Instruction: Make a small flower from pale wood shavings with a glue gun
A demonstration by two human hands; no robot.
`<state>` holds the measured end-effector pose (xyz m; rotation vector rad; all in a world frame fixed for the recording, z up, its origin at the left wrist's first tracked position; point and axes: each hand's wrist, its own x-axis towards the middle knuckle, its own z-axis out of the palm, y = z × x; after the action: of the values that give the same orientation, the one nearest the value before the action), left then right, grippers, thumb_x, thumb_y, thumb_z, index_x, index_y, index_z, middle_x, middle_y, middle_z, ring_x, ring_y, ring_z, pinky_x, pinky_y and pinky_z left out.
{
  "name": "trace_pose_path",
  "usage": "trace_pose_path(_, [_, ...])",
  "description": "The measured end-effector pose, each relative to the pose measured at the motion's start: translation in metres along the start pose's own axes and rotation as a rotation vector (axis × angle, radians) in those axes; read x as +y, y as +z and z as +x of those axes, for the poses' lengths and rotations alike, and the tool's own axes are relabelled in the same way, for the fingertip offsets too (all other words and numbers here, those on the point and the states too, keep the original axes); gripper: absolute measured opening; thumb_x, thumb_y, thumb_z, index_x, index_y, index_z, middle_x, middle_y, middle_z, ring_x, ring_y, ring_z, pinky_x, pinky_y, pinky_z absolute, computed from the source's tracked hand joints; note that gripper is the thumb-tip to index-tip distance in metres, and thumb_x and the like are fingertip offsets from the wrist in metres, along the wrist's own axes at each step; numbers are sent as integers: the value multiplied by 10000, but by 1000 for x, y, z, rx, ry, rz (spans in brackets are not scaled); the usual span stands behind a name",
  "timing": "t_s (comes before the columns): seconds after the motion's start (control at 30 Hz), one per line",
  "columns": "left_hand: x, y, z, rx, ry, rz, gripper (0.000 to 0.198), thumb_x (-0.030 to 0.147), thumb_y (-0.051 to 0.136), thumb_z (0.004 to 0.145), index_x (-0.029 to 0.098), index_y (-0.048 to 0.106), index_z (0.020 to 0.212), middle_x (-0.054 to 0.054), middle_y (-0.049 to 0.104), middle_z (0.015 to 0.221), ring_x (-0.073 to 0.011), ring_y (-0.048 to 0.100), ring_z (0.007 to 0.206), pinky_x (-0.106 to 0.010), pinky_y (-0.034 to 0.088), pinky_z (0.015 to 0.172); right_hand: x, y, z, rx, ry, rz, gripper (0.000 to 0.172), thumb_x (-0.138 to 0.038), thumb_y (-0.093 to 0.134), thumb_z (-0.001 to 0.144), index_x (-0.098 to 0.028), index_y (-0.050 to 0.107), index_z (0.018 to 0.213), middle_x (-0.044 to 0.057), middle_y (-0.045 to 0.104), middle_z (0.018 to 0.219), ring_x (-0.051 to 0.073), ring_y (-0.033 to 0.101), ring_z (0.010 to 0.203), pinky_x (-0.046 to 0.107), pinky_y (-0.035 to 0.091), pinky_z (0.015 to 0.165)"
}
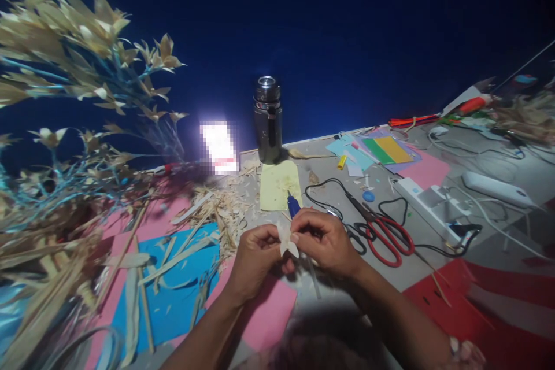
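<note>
Both hands meet low in the middle of the head view, around a small cream-white flower [287,243] with pointed petals that looks made of dried husk. My left hand [258,254] pinches it from the left. From the right, my right hand [325,243] closes thumb and fingers on it. Just beyond the right hand, a blue glue gun [293,204] points its nozzle away over a yellow sheet [273,185]; the hand hides most of its body. Red-handled scissors [385,237] lie to the right of that hand.
A dark flask [267,121] stands behind the yellow sheet. Husk strips and scraps [221,214] cover the left, over blue [173,306] and pink sheets. Branches with husk flowers [108,92] rise at left. A white power strip [429,208] with cables and coloured paper [385,150] lie right.
</note>
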<state>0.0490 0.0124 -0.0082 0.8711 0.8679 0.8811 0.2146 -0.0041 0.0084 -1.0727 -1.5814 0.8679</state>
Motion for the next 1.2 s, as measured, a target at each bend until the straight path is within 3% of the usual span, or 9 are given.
trace_pose_path(0.23, [-1,-1,2,26,-3,-24,219,178,911,570,149,703,632,8,687,495,-125,617,386,-197,512,414,2,1,-1,17,-99,-21,113,-200,653,876,-190,691,770,27,640,728,155,585,675,259,446,590])
trace_pose_path(0.4, [3,0,0,-6,22,1,201,155,903,557,145,713,620,9,692,513,-139,642,413,-215,539,442,2,2,-2,23,-107,-16,104,-180,650,869,-190,682,771,21,631,711,140,561,640,237,415,544])
trace_pose_path(0.53, [4,-2,-1,-7,31,49,162,190,864,619,134,753,724,-10,707,521,-148,648,428,-236,555,469,1,2,-1,62,-78,-40,109,-154,635,852,-186,666,752,5,610,694,125,519,599,237,399,548])
trace_pose_path(0.93, [4,4,-6,180,198,255,129,251,772,679,149,701,643,-21,686,486,-143,623,428,-224,509,462,6,10,-5,121,-40,-7,129,-184,611,889,-185,694,789,3,620,715,140,566,662,253,427,619])
trace_pose_path(1.2, [4,3,-6,235,197,277,183,299,784,679,149,700,616,-33,672,470,-137,585,419,-220,467,448,11,9,-7,109,-15,-81,104,-165,630,876,-187,711,814,14,629,739,148,570,682,257,416,614])
